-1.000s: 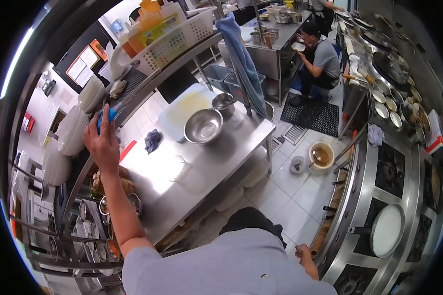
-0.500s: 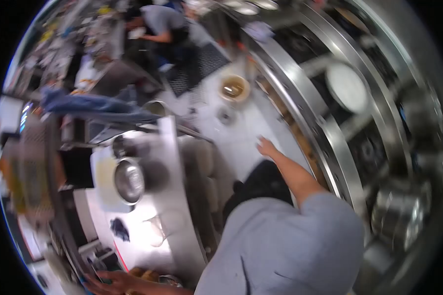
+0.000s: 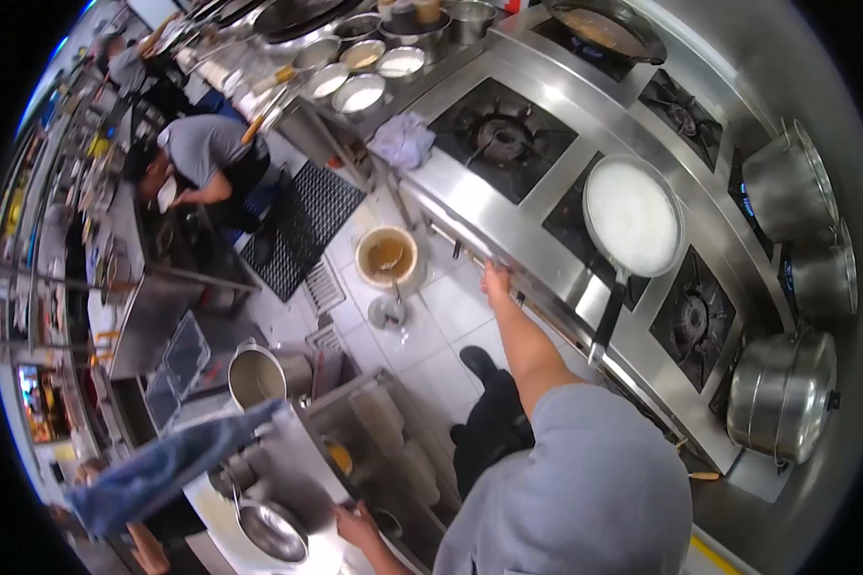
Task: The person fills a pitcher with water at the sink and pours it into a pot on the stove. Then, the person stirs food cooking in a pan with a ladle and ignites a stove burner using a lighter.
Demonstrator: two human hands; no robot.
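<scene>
My right hand [image 3: 496, 281] hangs beside the stove's front edge, its fingers loosely spread and nothing seen in them. Closest to it on the stove [image 3: 465, 206] is the long-handled frying pan [image 3: 633, 216] filled with something white; its handle points back toward me. My left hand [image 3: 357, 527] is low in view at the edge of the steel counter [image 3: 321, 460], fingers stretched out and holding nothing I can see. Left of it a shiny metal bowl [image 3: 273, 532] rests tilted on a white board.
A bucket of brown liquid [image 3: 385, 257] stands on the tiled floor. Large pots [image 3: 781, 398] line the stove's right side. A purple cloth [image 3: 403, 141] lies on its corner. A co-worker [image 3: 206, 158] bends over a counter. A blue cloth [image 3: 163, 474] hangs at lower left.
My view has swung left and sharpened, bringing more of the stove into sight. My left hand now shows beside the counter edge; my right hand has come closer to the stove front.
</scene>
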